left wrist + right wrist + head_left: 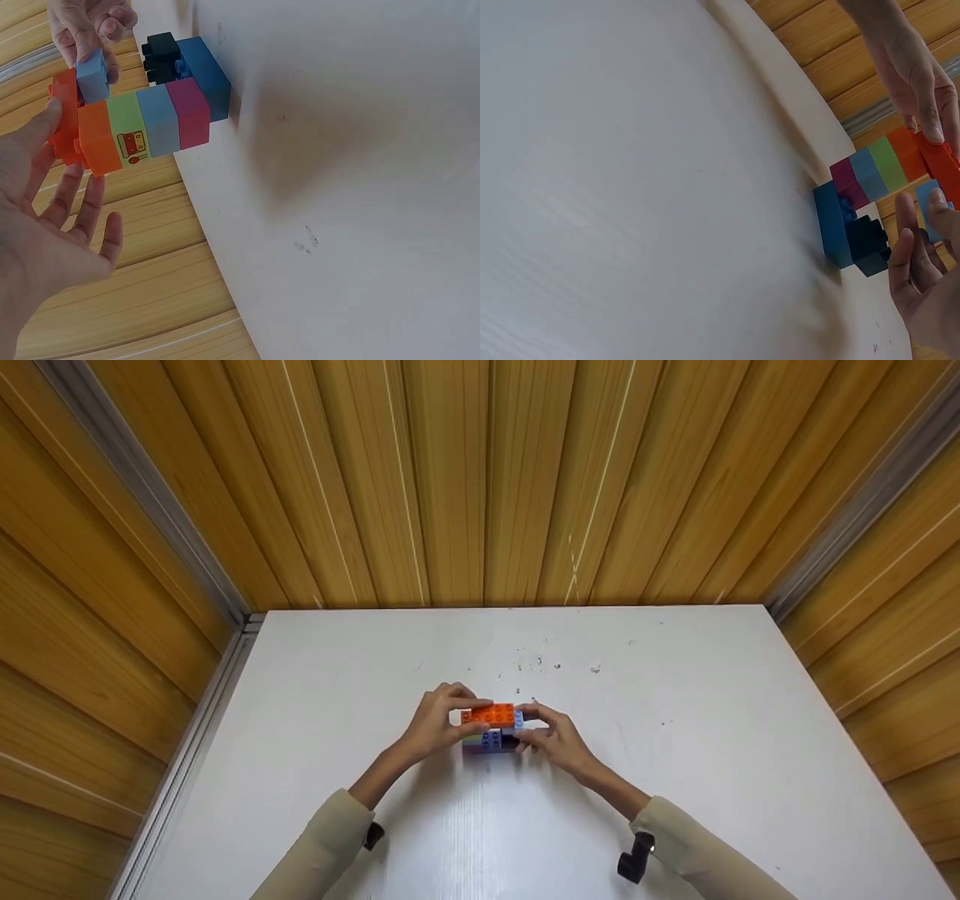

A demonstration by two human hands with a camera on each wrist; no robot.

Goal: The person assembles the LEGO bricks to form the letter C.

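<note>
A tower of toy building bricks stands on the table between both hands. Its long blue base brick (208,81) carries a dark brick (163,55) at one end. At the other end rises a column of magenta (189,112), grey-blue (158,120), light green and orange bricks; the green one bears a printed picture. A long red-orange brick (493,714) lies across the top, overhanging towards the right. My left hand (431,726) pinches this top brick between thumb and finger. My right hand (555,740) pinches a light blue brick (93,77) at the underside of its overhanging end.
The white table (315,720) has small dark marks (557,666) beyond the bricks. Wood-patterned panels (450,480) stand behind and at both sides, with grey metal rails (161,502) at the corners. Black devices (636,857) are worn at the sleeves.
</note>
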